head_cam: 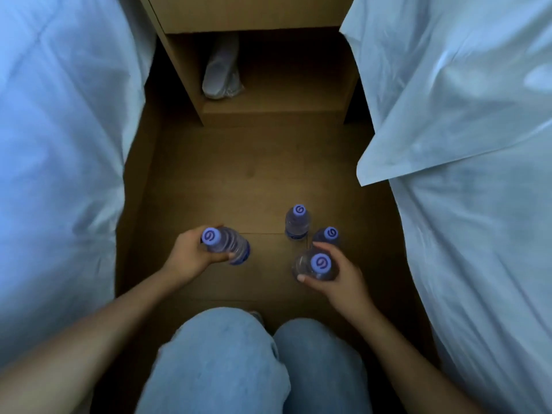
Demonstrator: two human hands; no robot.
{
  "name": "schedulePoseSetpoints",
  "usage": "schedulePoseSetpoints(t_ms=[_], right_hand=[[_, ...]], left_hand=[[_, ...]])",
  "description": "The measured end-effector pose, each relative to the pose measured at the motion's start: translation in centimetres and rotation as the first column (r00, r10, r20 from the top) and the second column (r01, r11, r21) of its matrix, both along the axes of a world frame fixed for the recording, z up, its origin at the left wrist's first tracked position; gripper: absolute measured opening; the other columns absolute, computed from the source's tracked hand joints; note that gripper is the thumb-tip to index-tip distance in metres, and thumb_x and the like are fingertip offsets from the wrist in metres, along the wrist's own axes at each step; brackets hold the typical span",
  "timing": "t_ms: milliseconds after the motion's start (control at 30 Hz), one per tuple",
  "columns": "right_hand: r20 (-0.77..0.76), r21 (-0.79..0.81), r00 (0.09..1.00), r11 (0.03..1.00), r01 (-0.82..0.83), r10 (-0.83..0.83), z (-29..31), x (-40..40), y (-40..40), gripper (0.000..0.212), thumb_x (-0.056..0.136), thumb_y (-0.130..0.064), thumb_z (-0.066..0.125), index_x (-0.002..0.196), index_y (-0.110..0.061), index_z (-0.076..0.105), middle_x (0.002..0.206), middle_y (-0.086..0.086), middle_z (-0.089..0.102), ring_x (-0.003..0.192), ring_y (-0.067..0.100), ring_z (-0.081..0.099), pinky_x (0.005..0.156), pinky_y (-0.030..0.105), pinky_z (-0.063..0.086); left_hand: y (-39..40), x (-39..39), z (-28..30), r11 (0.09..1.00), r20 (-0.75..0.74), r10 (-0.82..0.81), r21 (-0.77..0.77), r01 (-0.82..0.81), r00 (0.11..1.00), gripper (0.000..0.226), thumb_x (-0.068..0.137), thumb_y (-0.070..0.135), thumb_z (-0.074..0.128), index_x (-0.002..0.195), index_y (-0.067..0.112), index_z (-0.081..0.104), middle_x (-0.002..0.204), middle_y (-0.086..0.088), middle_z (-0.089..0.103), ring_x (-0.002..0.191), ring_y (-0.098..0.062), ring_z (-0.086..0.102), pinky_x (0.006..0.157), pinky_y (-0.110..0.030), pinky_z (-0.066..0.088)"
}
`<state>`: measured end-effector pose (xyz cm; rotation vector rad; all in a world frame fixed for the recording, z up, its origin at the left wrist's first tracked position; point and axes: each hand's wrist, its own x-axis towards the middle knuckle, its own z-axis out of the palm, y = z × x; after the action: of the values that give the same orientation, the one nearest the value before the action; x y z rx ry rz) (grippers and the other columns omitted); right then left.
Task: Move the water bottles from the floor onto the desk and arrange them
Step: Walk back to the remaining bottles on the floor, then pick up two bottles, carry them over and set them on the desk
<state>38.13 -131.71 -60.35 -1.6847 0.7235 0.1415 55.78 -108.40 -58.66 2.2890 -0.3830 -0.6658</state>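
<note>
Several clear water bottles with purple caps are on or just above the wooden floor [239, 186] between two beds. My left hand [191, 255] grips one bottle [230, 246], tilted with its cap toward me. Around a second bottle [316, 265] my right hand [337, 279] is closed, near its cap. Two more bottles stand upright on the floor: one [297, 224] further away and one [328, 236] right behind my right hand, partly hidden by it. The desk is not in view.
White bedding hangs on the left [59, 144] and on the right [463, 144], leaving a narrow aisle. A wooden nightstand [257, 13] closes the far end, with a wrapped white item [222, 70] in its open lower shelf. My knees in jeans [254, 363] fill the near floor.
</note>
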Motion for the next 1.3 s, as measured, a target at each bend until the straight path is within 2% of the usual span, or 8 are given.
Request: schedulePoseSetpoints(t_ms=[233, 400, 600, 700, 800, 1000, 1167, 1300], right_hand=[[0.127, -0.070, 0.991, 0.996, 0.059, -0.050, 16.4, -0.7, 1.5, 0.058, 0.066, -0.024, 0.087, 0.113, -0.038, 0.056, 0.101, -0.024, 0.064, 0.096, -0.008, 0.061, 0.079, 0.013, 0.053], [0.230, -0.102, 0.970, 0.989, 0.105, -0.079, 30.6, -4.2, 2.1, 0.050, 0.064, -0.036, 0.086, 0.105, -0.042, 0.058, 0.095, -0.031, 0.064, 0.091, -0.004, 0.065, 0.071, 0.012, 0.054], [0.266, -0.138, 0.954, 0.974, 0.181, -0.140, 45.6, -11.0, 3.2, 0.048, 0.064, -0.042, 0.086, 0.106, -0.041, 0.062, 0.091, -0.026, 0.068, 0.088, -0.002, 0.066, 0.077, 0.018, 0.054], [0.301, -0.201, 0.944, 0.959, 0.201, -0.135, 51.7, -15.3, 4.0, 0.034, 0.070, -0.048, 0.080, 0.095, -0.056, 0.059, 0.091, -0.033, 0.066, 0.090, -0.007, 0.063, 0.073, 0.006, 0.049], [0.340, -0.192, 0.920, 0.944, 0.269, -0.193, 56.3, -20.2, 5.6, 0.042, 0.072, -0.038, 0.082, 0.093, -0.064, 0.057, 0.092, -0.036, 0.065, 0.089, -0.013, 0.061, 0.071, 0.002, 0.045], [0.395, -0.106, 0.831, 0.878, 0.466, -0.393, 62.3, -31.1, 10.9, 0.043, 0.067, -0.023, 0.088, 0.101, -0.030, 0.064, 0.090, -0.020, 0.070, 0.083, -0.007, 0.064, 0.067, 0.007, 0.046], [0.426, -0.077, 0.725, 0.777, 0.625, -0.541, 65.6, -40.8, 18.0, 0.035, 0.068, -0.024, 0.087, 0.097, -0.029, 0.069, 0.091, -0.018, 0.071, 0.082, -0.006, 0.062, 0.069, 0.008, 0.046], [0.412, -0.025, 0.623, 0.675, 0.737, -0.665, 67.3, -48.7, 23.2, 0.032, 0.067, -0.028, 0.087, 0.093, -0.038, 0.071, 0.097, -0.019, 0.072, 0.092, -0.002, 0.063, 0.072, 0.011, 0.047]], left_hand=[[-1.4, -1.5, 16.6, 0.994, 0.059, -0.081, -0.071, 0.085, 0.995, 0.073, 0.060, 0.036, 0.086, 0.126, 0.027, 0.058, 0.111, 0.016, 0.066, 0.100, 0.004, 0.062, 0.087, -0.018, 0.052], [-1.7, -6.1, 30.5, 0.981, 0.108, -0.132, -0.126, 0.146, 0.985, 0.077, 0.054, 0.049, 0.082, 0.124, 0.024, 0.061, 0.113, 0.013, 0.065, 0.101, 0.000, 0.064, 0.087, -0.025, 0.056], [-1.1, -13.7, 46.0, 0.956, 0.105, -0.127, -0.252, 0.150, 0.986, 0.063, 0.060, 0.024, 0.089, 0.118, 0.021, 0.063, 0.115, 0.004, 0.066, 0.105, -0.010, 0.063, 0.092, -0.039, 0.054], [-0.6, -17.7, 51.9, 0.935, 0.155, -0.170, -0.287, 0.209, 0.973, 0.058, 0.062, 0.025, 0.087, 0.114, 0.027, 0.062, 0.115, 0.007, 0.065, 0.106, -0.010, 0.062, 0.091, -0.037, 0.055], [0.0, -21.6, 56.2, 0.909, 0.193, -0.232, -0.306, 0.283, 0.953, 0.053, 0.065, 0.026, 0.086, 0.112, 0.029, 0.062, 0.112, 0.005, 0.063, 0.104, -0.013, 0.061, 0.088, -0.035, 0.056], [2.6, -29.9, 62.1, 0.837, 0.123, -0.343, -0.409, 0.362, 0.931, 0.046, 0.069, 0.024, 0.082, 0.111, 0.018, 0.064, 0.103, 0.008, 0.061, 0.098, 0.001, 0.059, 0.073, -0.011, 0.052], [6.5, -37.4, 64.8, 0.737, 0.000, -0.493, -0.531, 0.418, 0.870, 0.052, 0.067, 0.021, 0.083, 0.115, 0.019, 0.063, 0.111, 0.015, 0.065, 0.104, -0.007, 0.063, 0.084, -0.023, 0.056], [8.9, -43.7, 66.0, 0.666, -0.024, -0.612, -0.555, 0.498, 0.791, 0.054, 0.069, 0.022, 0.084, 0.119, 0.031, 0.064, 0.106, 0.010, 0.070, 0.099, -0.003, 0.065, 0.079, -0.013, 0.051]])
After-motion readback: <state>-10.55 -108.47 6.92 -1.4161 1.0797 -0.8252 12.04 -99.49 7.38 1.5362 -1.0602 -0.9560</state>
